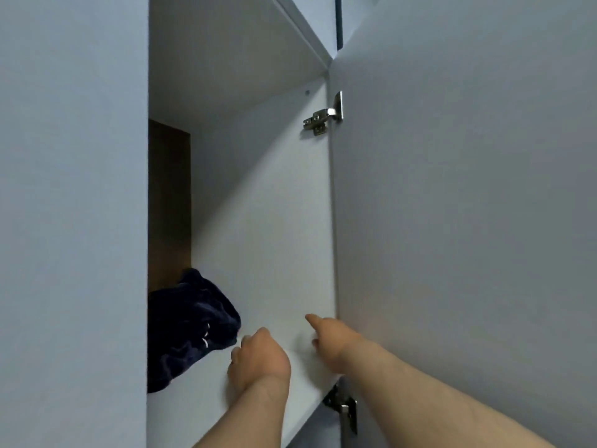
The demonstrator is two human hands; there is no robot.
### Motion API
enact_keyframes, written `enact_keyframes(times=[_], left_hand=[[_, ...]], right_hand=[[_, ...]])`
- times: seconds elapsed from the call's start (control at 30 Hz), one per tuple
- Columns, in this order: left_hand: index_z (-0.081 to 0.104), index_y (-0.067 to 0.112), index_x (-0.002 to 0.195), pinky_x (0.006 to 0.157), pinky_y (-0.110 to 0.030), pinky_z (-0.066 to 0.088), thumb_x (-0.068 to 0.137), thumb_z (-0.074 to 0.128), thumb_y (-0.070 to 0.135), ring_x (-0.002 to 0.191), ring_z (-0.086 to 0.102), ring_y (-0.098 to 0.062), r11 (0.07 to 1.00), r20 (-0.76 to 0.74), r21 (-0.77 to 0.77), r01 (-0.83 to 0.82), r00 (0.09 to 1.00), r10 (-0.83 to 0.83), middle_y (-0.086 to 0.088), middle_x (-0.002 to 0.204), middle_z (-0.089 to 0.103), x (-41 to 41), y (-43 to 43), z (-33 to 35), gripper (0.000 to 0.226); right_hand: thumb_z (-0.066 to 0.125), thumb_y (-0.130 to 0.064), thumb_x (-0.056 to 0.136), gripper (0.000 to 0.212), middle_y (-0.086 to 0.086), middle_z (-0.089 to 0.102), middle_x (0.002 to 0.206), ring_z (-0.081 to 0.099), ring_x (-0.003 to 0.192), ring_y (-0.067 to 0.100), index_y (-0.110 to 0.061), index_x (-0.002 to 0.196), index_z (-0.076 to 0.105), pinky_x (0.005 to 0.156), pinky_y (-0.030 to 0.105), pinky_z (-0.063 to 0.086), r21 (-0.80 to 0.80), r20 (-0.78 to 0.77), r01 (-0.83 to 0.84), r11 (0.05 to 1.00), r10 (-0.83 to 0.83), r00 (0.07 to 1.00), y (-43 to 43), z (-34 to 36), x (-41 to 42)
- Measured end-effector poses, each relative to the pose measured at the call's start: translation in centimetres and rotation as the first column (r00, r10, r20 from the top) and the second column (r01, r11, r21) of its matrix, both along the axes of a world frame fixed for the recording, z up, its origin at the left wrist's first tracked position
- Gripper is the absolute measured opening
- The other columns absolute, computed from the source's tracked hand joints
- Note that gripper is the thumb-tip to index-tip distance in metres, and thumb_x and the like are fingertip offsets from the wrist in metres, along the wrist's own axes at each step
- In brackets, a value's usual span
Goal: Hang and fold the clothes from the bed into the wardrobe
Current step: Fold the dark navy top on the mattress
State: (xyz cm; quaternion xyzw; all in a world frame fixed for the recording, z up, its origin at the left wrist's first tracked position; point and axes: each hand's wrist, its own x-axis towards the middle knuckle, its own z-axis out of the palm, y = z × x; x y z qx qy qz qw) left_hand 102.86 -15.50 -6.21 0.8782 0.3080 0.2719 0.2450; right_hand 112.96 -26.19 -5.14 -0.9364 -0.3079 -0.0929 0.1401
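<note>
Garment (190, 324) at 8 o'clock lies bunched on shelf (193, 415), probably unfolded; left hand (258, 360) loosely curled, right hand (332, 342) pointing, both empty.

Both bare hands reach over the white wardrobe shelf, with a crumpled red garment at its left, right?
Not red: in the head view the crumpled garment is dark navy. The left hand and right hand do reach over the white wardrobe shelf.
</note>
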Motion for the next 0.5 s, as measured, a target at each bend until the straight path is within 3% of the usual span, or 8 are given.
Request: enact_keyframes(times=[0.07,0.17,0.27,0.37,0.5], left_hand=[[0.049,0.02,0.131,0.098,-0.033,0.042,0.09,0.031,0.006,0.123,0.047,-0.025,0.988,0.086,-0.107,0.115,0.991,-0.106,-0.003,0.135,0.051,-1.7,-2.7,-0.7,0.048],[0.052,0.02,0.132,0.101,-0.035,0.044,0.091,0.039,0.011,0.12,0.052,-0.028,0.918,0.226,-0.189,0.348,0.925,-0.304,-0.006,0.134,0.055,-4.0,-6.2,-2.5,0.044],[0.048,0.025,0.137,0.101,-0.033,0.042,0.093,0.043,0.018,0.125,0.05,-0.024,0.848,0.172,0.035,0.53,0.832,-0.527,-0.001,0.138,0.053,-6.5,-8.5,-4.5,0.044],[0.053,0.023,0.135,0.105,-0.029,0.038,0.095,0.047,0.02,0.128,0.049,-0.018,0.679,0.121,0.229,0.697,0.672,-0.731,0.002,0.138,0.054,-9.1,-10.1,-6.5,0.04],[0.057,0.023,0.132,0.106,-0.027,0.037,0.094,0.05,0.019,0.128,0.049,-0.016,0.544,0.03,0.307,0.781,0.563,-0.826,0.006,0.137,0.055,-12.2,-11.6,-11.5,0.039]], right_hand=[[0.045,-0.007,0.094,0.064,0.012,0.037,0.15,0.04,0.135,0.03,-0.019,0.152,0.02,0.109,0.038,0.037,-0.026,-0.058,0.078,0.997,-0.079,0.995,-2.5,-0.1,-3.0],[0.051,-0.01,0.093,0.064,0.011,0.041,0.149,0.044,0.133,0.029,-0.018,0.15,0.023,0.107,0.036,0.039,-0.017,-0.075,0.121,0.992,-0.122,0.99,-5.7,-0.3,-8.5],[0.045,-0.013,0.098,0.06,0.009,0.037,0.153,0.038,0.138,0.025,-0.021,0.152,0.022,0.111,0.033,0.033,0.044,-0.009,0.144,0.989,-0.143,0.99,-9.3,-2.3,-14.6],[0.045,-0.015,0.097,0.054,0.008,0.043,0.148,0.041,0.135,0.023,-0.02,0.149,0.031,0.109,0.027,0.031,0.112,0.068,0.169,0.979,-0.177,0.982,-14.2,-5.8,-20.8],[0.041,-0.019,0.1,0.051,-0.005,0.039,0.15,0.038,0.135,0.014,-0.025,0.15,0.03,0.107,0.019,0.027,0.163,0.071,0.298,0.941,-0.312,0.947,-20.9,-10.4,-28.8]])
